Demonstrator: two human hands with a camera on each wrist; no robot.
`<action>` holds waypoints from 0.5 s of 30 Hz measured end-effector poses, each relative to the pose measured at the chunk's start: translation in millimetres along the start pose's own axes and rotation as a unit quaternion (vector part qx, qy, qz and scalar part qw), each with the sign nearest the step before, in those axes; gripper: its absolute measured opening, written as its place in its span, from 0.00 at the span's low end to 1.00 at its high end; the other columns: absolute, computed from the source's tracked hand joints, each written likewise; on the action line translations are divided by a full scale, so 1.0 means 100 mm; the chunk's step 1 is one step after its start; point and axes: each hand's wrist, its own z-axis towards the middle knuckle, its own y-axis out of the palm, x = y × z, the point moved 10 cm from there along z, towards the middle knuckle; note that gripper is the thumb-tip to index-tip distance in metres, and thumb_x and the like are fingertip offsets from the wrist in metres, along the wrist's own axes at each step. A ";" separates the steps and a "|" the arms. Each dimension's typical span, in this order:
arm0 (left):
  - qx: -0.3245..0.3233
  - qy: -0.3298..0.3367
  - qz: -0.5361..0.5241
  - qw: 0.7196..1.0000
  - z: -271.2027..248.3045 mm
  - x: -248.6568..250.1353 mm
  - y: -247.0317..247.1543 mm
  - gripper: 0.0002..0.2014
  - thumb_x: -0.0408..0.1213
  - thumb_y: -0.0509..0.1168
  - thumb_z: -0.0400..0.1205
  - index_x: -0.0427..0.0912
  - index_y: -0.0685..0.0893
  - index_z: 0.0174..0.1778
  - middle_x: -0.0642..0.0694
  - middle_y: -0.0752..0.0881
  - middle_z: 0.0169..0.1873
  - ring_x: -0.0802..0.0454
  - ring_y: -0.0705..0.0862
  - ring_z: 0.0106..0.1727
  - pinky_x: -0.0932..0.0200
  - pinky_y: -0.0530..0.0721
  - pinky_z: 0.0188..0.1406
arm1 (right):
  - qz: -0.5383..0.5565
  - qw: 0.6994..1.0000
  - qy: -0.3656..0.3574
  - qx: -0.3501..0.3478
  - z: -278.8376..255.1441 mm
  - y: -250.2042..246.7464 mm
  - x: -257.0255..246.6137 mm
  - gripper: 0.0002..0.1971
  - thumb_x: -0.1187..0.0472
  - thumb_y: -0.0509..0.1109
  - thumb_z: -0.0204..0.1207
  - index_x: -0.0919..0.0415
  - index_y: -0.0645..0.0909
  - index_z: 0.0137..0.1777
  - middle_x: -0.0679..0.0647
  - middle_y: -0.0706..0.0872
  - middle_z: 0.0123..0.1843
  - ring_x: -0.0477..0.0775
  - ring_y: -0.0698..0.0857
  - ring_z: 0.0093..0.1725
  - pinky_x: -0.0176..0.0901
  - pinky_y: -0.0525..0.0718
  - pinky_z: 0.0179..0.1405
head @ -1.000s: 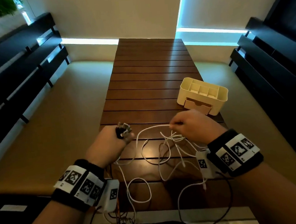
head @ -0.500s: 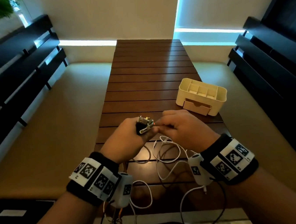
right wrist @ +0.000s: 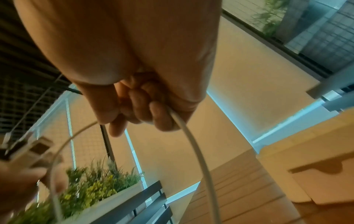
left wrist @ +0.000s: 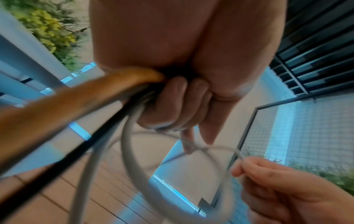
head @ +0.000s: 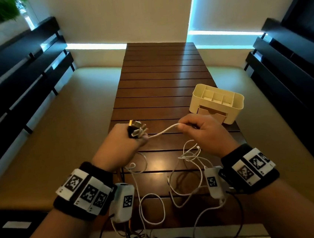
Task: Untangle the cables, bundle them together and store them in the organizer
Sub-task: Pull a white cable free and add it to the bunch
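While your left hand is fisted around a bunch of cable ends, the plugs poke up out of the top of that grip, metal tips catching the light. From the left wrist view your fingers are curled tight round an orange cable, a black cable and pale ones, all running down out of the fist. Your right hand sits well apart to the right, its grip closed in a pinch on one white cable, and that strand runs in a shallow arc between your two hands, above the counter. The right wrist view shows the same strand coming out past your fingertips and dropping away in a long curve. Below your hands the rest of the white cables lie in loose loops on the near end of the counter, one knotted clump under your right hand and a rounder loop nearer to you, between your wrists. The cream organizer stands on the counter just beyond your right hand, toward the right edge, its open top split into compartments, a small drawer on the side facing you. None of the cables are in it.
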 end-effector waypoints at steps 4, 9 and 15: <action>-0.036 0.056 0.021 0.998 -0.04 0.26 0.19 0.11 0.42 0.69 0.83 0.38 0.86 0.42 0.40 0.87 0.37 0.45 0.84 0.39 0.49 0.81 0.43 | -0.074 0.995 -0.047 -0.048 0.02 0.22 -0.14 0.06 0.56 0.70 0.82 0.51 0.88 0.54 0.39 0.82 0.42 0.39 0.81 0.44 0.28 0.76 0.42; -0.037 0.074 -0.004 0.997 -0.04 0.40 0.28 0.09 0.46 0.69 0.83 0.52 0.83 0.38 0.52 0.84 0.31 0.62 0.79 0.31 0.67 0.76 0.33 | -0.051 0.994 -0.088 -0.032 0.01 0.24 -0.29 0.07 0.60 0.70 0.82 0.57 0.88 0.54 0.39 0.80 0.41 0.41 0.81 0.44 0.26 0.77 0.41; -0.020 0.091 -0.023 0.995 -0.07 0.44 0.24 0.09 0.44 0.69 0.84 0.50 0.83 0.37 0.54 0.82 0.30 0.62 0.77 0.30 0.69 0.74 0.31 | -0.008 0.995 -0.100 0.007 -0.03 0.11 -0.38 0.04 0.61 0.70 0.82 0.56 0.87 0.51 0.40 0.82 0.40 0.42 0.81 0.39 0.26 0.76 0.39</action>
